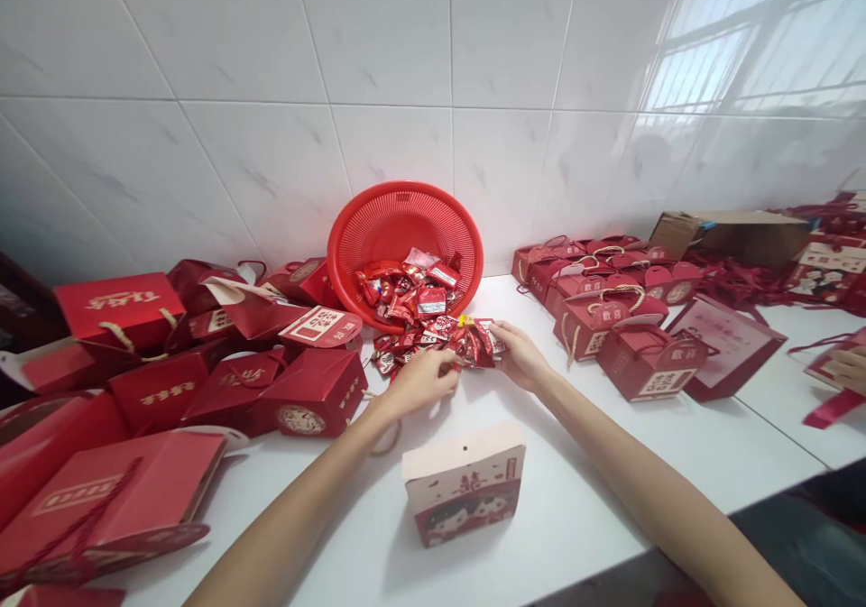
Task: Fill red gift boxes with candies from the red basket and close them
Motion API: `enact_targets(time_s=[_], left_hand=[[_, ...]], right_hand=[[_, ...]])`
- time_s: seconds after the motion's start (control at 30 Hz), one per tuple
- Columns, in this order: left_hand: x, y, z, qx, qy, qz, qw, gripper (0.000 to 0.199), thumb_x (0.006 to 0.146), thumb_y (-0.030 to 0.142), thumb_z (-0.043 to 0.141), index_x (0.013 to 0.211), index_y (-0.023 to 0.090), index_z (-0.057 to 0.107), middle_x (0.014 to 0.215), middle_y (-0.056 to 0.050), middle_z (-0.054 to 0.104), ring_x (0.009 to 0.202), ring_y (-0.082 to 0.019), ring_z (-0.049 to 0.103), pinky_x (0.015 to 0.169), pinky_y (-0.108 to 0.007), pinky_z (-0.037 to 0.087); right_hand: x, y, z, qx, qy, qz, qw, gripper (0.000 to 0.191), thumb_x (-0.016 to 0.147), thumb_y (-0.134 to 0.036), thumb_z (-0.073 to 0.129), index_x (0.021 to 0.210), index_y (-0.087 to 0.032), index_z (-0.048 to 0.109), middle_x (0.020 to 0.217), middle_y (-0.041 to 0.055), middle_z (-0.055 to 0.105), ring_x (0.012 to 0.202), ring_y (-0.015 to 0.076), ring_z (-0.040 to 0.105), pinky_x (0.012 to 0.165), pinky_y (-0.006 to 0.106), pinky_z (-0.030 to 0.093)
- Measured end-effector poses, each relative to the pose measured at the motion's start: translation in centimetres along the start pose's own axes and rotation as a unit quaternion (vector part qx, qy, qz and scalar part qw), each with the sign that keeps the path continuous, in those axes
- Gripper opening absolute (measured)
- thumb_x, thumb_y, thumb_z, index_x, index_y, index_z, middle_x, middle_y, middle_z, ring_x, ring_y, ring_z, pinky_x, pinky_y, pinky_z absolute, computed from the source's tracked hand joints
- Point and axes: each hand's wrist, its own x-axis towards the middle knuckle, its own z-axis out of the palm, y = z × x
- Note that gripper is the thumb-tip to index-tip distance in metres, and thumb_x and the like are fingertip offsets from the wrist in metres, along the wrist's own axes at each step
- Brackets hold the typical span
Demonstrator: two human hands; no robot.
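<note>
My left hand [425, 380] reaches to the front of a heap of red wrapped sweets [406, 344], its fingers curled in a pinch. What it grips, if anything, is hidden. Just to its right, my right hand [520, 354] has its thumb and fingers closed on a red-and-white wrapped sweet [485, 341]. The heap spills from a red plastic basket [406, 201] tipped on its side against the wall, with more sweets inside. Nearer to me, a small white-and-red gift box [465, 485] printed with cartoon figures stands upright between my forearms.
Many red gift boxes [311, 395] with rope handles crowd the left. Rows of closed red boxes [602, 318] stand on the right, beside a red bag-like box [727, 345]. Behind is a cardboard carton [731, 228]. Another person's hand [849, 368] is at the far right edge.
</note>
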Motion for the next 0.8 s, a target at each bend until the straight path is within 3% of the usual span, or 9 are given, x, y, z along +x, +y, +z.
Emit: enact_targets(time_s=[0.13, 0.23, 0.33, 0.5, 0.7, 0.8], left_hand=[[0.9, -1.1, -0.6, -0.282, 0.086, -0.008, 0.956, 0.042, 0.078, 0.031, 0.066, 0.114, 0.012, 0.069, 0.103, -0.012, 0.078, 0.092, -0.026, 0.073, 0.082, -0.036, 0.056], [1.0, -1.3, -0.9, -0.354, 0.103, 0.005, 0.929, 0.056, 0.073, 0.035, 0.076, 0.123, 0.012, 0.063, 0.108, -0.014, 0.077, 0.099, -0.027, 0.073, 0.09, -0.039, 0.056], [0.8, -1.1, -1.0, -0.366, 0.111, 0.006, 0.924, 0.061, 0.072, 0.037, 0.079, 0.125, 0.012, 0.06, 0.1, -0.011, 0.077, 0.094, -0.025, 0.073, 0.088, -0.038, 0.056], [0.6, -0.6, -1.4, -0.373, 0.106, -0.006, 0.922, 0.063, 0.067, 0.04, 0.082, 0.12, 0.014, 0.06, 0.084, -0.005, 0.077, 0.081, -0.021, 0.073, 0.08, -0.033, 0.056], [0.7, -0.9, -1.6, -0.337, 0.11, -0.024, 0.935, 0.041, 0.059, 0.041, 0.085, 0.085, 0.014, 0.069, 0.081, -0.006, 0.076, 0.078, -0.022, 0.071, 0.078, -0.035, 0.056], [0.7, -1.1, -1.6, -0.33, 0.087, -0.027, 0.94, 0.038, 0.061, 0.042, 0.082, 0.085, 0.014, 0.071, 0.08, -0.007, 0.075, 0.076, -0.023, 0.071, 0.076, -0.036, 0.056]], right_hand=[[-0.1, -0.2, 0.4, 0.002, -0.022, 0.015, 1.0, 0.026, 0.069, -0.033, 0.08, 0.09, -0.021, 0.071, 0.082, 0.0007, 0.073, 0.072, 0.018, 0.064, 0.065, 0.031, 0.052], [-0.4, -0.3, 0.7, -0.003, -0.055, 0.015, 0.998, 0.031, 0.065, -0.027, 0.081, 0.094, -0.021, 0.072, 0.091, 0.002, 0.075, 0.079, 0.0191, 0.066, 0.07, 0.03, 0.052], [-0.8, -0.3, 1.0, 0.004, -0.083, -0.001, 0.997, 0.036, 0.059, -0.021, 0.085, 0.094, -0.019, 0.073, 0.094, 0.0024, 0.075, 0.081, 0.0183, 0.066, 0.072, 0.028, 0.051], [-1.5, -0.1, 1.8, 0.021, -0.106, -0.012, 0.994, 0.043, 0.057, -0.022, 0.089, 0.096, -0.02, 0.072, 0.087, 0.0013, 0.074, 0.074, 0.0169, 0.065, 0.064, 0.027, 0.05], [-2.0, 0.2, 2.2, 0.004, -0.111, -0.002, 0.994, 0.047, 0.059, -0.023, 0.089, 0.101, -0.022, 0.069, 0.092, 0.0013, 0.074, 0.079, 0.0182, 0.067, 0.071, 0.031, 0.054], [-2.0, 0.5, 2.1, -0.007, -0.098, 0.005, 0.995, 0.047, 0.058, -0.024, 0.089, 0.1, -0.022, 0.068, 0.092, 0.0016, 0.074, 0.079, 0.0186, 0.067, 0.072, 0.031, 0.054]])
